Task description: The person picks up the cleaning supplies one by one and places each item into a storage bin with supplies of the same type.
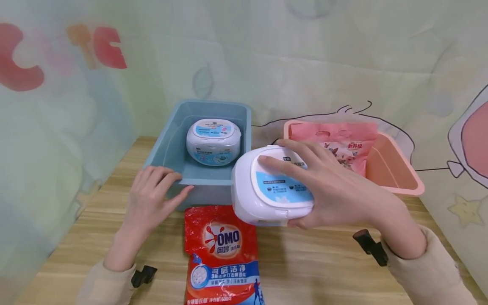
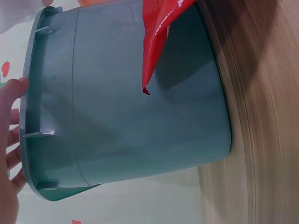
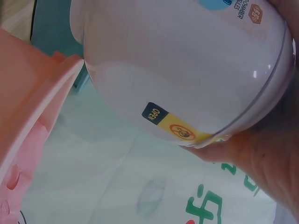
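My right hand grips a white laundry capsule box with a blue label, tilted and held up in front of the blue bin. In the right wrist view, the box's smooth side fills the upper middle, with the thumb at its edge. A second, similar capsule box stands inside the blue bin. At the bin's near left corner, my left hand rests on the rim with relaxed fingers, thumb stretched along the near edge. The left wrist view shows the thumb touching the rim and fingers beyond it.
A red OMO detergent bag lies on the wooden table, its top against the blue bin. To the right, a pink bin holds a pink bag. A printed cloth hangs behind the bins.
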`<act>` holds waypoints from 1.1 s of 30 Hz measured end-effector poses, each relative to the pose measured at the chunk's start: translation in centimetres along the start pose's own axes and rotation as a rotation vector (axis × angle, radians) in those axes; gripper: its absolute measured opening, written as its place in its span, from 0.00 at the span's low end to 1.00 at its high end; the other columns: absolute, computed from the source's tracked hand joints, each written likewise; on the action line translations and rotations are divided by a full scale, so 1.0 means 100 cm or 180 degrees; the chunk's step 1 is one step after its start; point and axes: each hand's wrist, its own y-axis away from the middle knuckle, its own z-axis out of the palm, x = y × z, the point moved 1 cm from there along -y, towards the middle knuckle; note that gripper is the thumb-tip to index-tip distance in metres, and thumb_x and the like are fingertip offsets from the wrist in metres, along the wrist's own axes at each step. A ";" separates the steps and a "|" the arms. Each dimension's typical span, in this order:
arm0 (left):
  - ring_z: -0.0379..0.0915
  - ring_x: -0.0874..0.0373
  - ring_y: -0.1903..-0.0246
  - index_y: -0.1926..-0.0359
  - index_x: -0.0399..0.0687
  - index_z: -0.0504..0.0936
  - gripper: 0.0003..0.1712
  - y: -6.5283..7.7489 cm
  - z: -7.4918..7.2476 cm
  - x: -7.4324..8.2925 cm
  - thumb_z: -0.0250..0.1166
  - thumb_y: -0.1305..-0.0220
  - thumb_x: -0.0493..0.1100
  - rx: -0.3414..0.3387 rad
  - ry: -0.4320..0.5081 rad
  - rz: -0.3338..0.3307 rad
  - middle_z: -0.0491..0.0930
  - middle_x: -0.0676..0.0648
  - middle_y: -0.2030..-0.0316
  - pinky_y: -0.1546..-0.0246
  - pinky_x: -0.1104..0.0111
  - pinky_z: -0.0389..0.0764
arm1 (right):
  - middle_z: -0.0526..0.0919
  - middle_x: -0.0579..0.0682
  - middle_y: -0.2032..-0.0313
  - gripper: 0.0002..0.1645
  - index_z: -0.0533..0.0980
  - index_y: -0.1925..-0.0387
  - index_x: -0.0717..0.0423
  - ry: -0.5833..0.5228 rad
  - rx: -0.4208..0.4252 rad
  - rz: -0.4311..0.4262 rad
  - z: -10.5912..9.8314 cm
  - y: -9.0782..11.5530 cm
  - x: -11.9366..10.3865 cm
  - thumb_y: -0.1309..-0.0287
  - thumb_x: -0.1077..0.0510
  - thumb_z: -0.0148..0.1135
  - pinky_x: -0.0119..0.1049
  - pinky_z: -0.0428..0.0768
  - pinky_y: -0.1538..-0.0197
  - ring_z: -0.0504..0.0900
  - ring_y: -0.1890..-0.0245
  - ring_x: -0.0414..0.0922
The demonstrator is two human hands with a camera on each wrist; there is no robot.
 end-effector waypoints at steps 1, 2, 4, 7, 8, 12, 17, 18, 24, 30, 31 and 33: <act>0.72 0.45 0.66 0.67 0.38 0.81 0.32 0.000 0.000 0.000 0.52 0.33 0.64 0.0006 0.0004 0.0002 0.79 0.39 0.68 0.65 0.55 0.70 | 0.49 0.43 0.27 0.61 0.50 0.29 0.21 0.0002 -0.0010 0.0012 0.000 -0.001 0.000 0.64 0.32 0.74 0.48 0.78 0.47 0.54 0.32 0.49; 0.72 0.44 0.66 0.67 0.38 0.81 0.32 0.000 0.000 0.000 0.52 0.33 0.64 0.0011 0.0006 0.0003 0.79 0.39 0.68 0.65 0.55 0.70 | 0.50 0.43 0.27 0.61 0.50 0.29 0.21 0.0006 -0.0019 0.0020 0.000 -0.001 0.000 0.64 0.32 0.74 0.48 0.78 0.47 0.54 0.32 0.49; 0.72 0.44 0.66 0.67 0.38 0.81 0.32 0.000 0.000 0.000 0.53 0.33 0.64 0.0021 0.0004 0.0003 0.79 0.39 0.69 0.65 0.55 0.70 | 0.50 0.43 0.27 0.61 0.50 0.29 0.20 0.0009 -0.0040 0.0034 0.000 -0.002 0.000 0.64 0.32 0.73 0.48 0.79 0.48 0.54 0.32 0.49; 0.72 0.44 0.66 0.67 0.38 0.81 0.32 0.000 -0.001 0.000 0.53 0.33 0.64 0.0022 -0.0003 0.0000 0.79 0.39 0.69 0.65 0.55 0.70 | 0.50 0.44 0.27 0.61 0.50 0.30 0.21 0.0003 -0.0059 0.0038 0.000 -0.003 0.001 0.65 0.31 0.73 0.48 0.79 0.47 0.54 0.32 0.50; 0.72 0.44 0.66 0.67 0.38 0.81 0.32 0.000 -0.001 0.000 0.53 0.33 0.64 0.0021 -0.0002 -0.0004 0.79 0.39 0.68 0.65 0.55 0.70 | 0.50 0.44 0.27 0.61 0.50 0.30 0.20 -0.0001 -0.0068 0.0051 0.000 -0.003 0.001 0.65 0.31 0.74 0.49 0.79 0.47 0.54 0.32 0.50; 0.72 0.44 0.66 0.67 0.38 0.81 0.32 0.000 -0.001 0.000 0.52 0.33 0.64 0.0013 -0.0007 -0.0014 0.79 0.39 0.68 0.65 0.55 0.71 | 0.50 0.44 0.27 0.62 0.50 0.30 0.21 0.0012 -0.0037 0.0029 -0.002 -0.003 0.002 0.66 0.30 0.73 0.50 0.76 0.44 0.56 0.32 0.49; 0.72 0.44 0.66 0.67 0.38 0.81 0.32 0.000 0.000 0.000 0.52 0.33 0.65 -0.0005 -0.0019 -0.0030 0.79 0.39 0.68 0.65 0.55 0.71 | 0.51 0.46 0.27 0.61 0.52 0.29 0.23 0.0058 0.0034 -0.0070 -0.005 -0.003 0.002 0.66 0.30 0.74 0.55 0.71 0.39 0.56 0.31 0.48; 0.72 0.44 0.66 0.67 0.38 0.81 0.33 0.000 0.000 0.000 0.51 0.33 0.65 -0.0010 -0.0021 -0.0032 0.79 0.39 0.69 0.65 0.55 0.71 | 0.51 0.46 0.27 0.61 0.52 0.29 0.23 0.0062 0.0044 -0.0082 -0.006 -0.004 0.002 0.66 0.30 0.74 0.56 0.71 0.40 0.56 0.31 0.48; 0.71 0.45 0.66 0.67 0.38 0.81 0.33 0.000 -0.001 0.000 0.51 0.33 0.65 -0.0014 -0.0020 -0.0034 0.79 0.39 0.69 0.65 0.55 0.70 | 0.50 0.45 0.27 0.62 0.52 0.29 0.25 0.0069 0.0074 -0.0138 -0.009 -0.006 0.001 0.66 0.30 0.74 0.56 0.70 0.39 0.54 0.30 0.49; 0.71 0.44 0.66 0.67 0.38 0.81 0.32 0.000 -0.001 0.000 0.52 0.33 0.65 -0.0015 -0.0010 -0.0031 0.79 0.38 0.68 0.65 0.55 0.70 | 0.51 0.47 0.28 0.62 0.53 0.29 0.26 0.0087 0.0098 -0.0156 -0.013 -0.012 0.001 0.67 0.33 0.76 0.54 0.73 0.41 0.54 0.31 0.51; 0.71 0.44 0.66 0.67 0.38 0.81 0.32 0.000 -0.001 0.000 0.52 0.33 0.65 -0.0019 -0.0011 -0.0029 0.79 0.38 0.68 0.65 0.55 0.70 | 0.51 0.47 0.28 0.62 0.54 0.29 0.27 0.0089 0.0110 -0.0173 -0.013 -0.014 0.001 0.67 0.33 0.76 0.54 0.73 0.41 0.54 0.30 0.51; 0.71 0.44 0.66 0.66 0.38 0.81 0.32 0.000 0.000 0.000 0.52 0.33 0.65 -0.0021 -0.0012 -0.0026 0.79 0.38 0.68 0.65 0.55 0.70 | 0.52 0.47 0.28 0.61 0.54 0.29 0.26 0.0103 0.0139 -0.0176 -0.014 -0.016 0.001 0.66 0.33 0.75 0.54 0.73 0.41 0.54 0.30 0.51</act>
